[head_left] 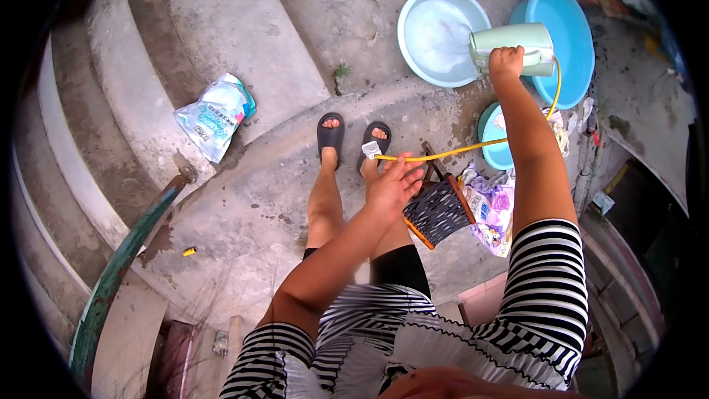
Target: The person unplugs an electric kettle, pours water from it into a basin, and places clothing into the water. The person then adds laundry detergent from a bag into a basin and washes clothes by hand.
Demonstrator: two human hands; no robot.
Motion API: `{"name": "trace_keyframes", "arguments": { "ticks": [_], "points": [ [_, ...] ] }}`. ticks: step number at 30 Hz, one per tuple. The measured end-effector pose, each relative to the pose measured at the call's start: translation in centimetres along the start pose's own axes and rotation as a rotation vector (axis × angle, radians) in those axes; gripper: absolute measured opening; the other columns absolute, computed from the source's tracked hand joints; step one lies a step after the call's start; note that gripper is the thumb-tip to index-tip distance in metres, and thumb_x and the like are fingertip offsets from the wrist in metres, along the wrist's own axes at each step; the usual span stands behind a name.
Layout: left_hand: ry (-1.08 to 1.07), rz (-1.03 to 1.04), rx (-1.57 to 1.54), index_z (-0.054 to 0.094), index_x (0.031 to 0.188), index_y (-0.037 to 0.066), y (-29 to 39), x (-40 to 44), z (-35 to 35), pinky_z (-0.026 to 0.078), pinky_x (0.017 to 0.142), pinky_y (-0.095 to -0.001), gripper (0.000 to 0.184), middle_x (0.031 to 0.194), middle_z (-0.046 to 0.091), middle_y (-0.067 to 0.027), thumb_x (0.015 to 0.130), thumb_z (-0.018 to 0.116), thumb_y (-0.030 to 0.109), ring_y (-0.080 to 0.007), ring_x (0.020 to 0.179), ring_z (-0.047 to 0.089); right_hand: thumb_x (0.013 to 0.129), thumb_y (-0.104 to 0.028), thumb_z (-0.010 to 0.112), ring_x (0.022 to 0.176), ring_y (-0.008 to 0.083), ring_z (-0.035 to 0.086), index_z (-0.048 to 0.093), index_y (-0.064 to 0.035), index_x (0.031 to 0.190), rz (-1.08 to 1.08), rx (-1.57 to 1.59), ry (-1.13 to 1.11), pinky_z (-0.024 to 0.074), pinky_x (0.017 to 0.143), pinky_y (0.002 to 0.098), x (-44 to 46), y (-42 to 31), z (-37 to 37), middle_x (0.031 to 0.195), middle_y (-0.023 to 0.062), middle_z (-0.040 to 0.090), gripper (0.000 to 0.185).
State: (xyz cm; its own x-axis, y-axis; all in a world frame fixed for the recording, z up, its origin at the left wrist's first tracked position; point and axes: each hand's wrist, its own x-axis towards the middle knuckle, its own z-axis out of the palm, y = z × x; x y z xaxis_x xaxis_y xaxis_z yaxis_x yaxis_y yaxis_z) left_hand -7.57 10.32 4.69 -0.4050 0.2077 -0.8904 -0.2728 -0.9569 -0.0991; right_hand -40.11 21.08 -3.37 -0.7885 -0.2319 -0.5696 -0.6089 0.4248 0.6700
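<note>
My R hand (pixel 506 63): fingers round jug (pixel 502 38), tipped over pale far basin (pixel 417 59); L hand (pixel 390 188) @ cord (pixel 461 151), fingers' hold unclear. I'd keep plug (pixel 371 149) dry.

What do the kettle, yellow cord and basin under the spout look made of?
Kettle: probably plastic outside, pale green with a soft sheen; inside hidden.
Yellow cord: likely plastic or rubber sheathing, judging by its smooth bends.
Basin: apparently plastic, given its even light-blue colour and smooth rim.
</note>
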Motion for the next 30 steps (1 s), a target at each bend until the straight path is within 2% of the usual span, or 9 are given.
{"name": "trace_keyframes", "arguments": {
  "ticks": [16,30],
  "points": [
    [-0.015,-0.009,-0.001,0.048,0.105,0.016,2.5,-1.5,-1.0,0.042,0.076,-0.0281,0.020,0.099,0.057,-0.0022,0.089,0.045,0.028,-0.0121,0.085,0.052,0.080,-0.016,0.045,0.091,0.0099,0.056,0.063,-0.0189,0.092,0.043,0.032,0.058,0.0256,0.081,0.0323,-1.4,1.3,-2.0,0.093,-0.0013,0.063,0.022],
    [-0.021,-0.005,-0.018,0.048,0.105,0.017,4.1,-2.7,-2.3,0.042,0.075,-0.0278,0.021,0.097,0.056,-0.0017,0.088,0.048,0.029,-0.0123,0.085,0.051,0.081,-0.016,0.045,0.090,0.0094,0.058,0.064,-0.0202,0.093,0.068,0.022,-0.008,0.0296,0.078,0.0327,-2.9,1.0,-4.3,0.095,-0.0027,0.064,0.023]
  ]
}}
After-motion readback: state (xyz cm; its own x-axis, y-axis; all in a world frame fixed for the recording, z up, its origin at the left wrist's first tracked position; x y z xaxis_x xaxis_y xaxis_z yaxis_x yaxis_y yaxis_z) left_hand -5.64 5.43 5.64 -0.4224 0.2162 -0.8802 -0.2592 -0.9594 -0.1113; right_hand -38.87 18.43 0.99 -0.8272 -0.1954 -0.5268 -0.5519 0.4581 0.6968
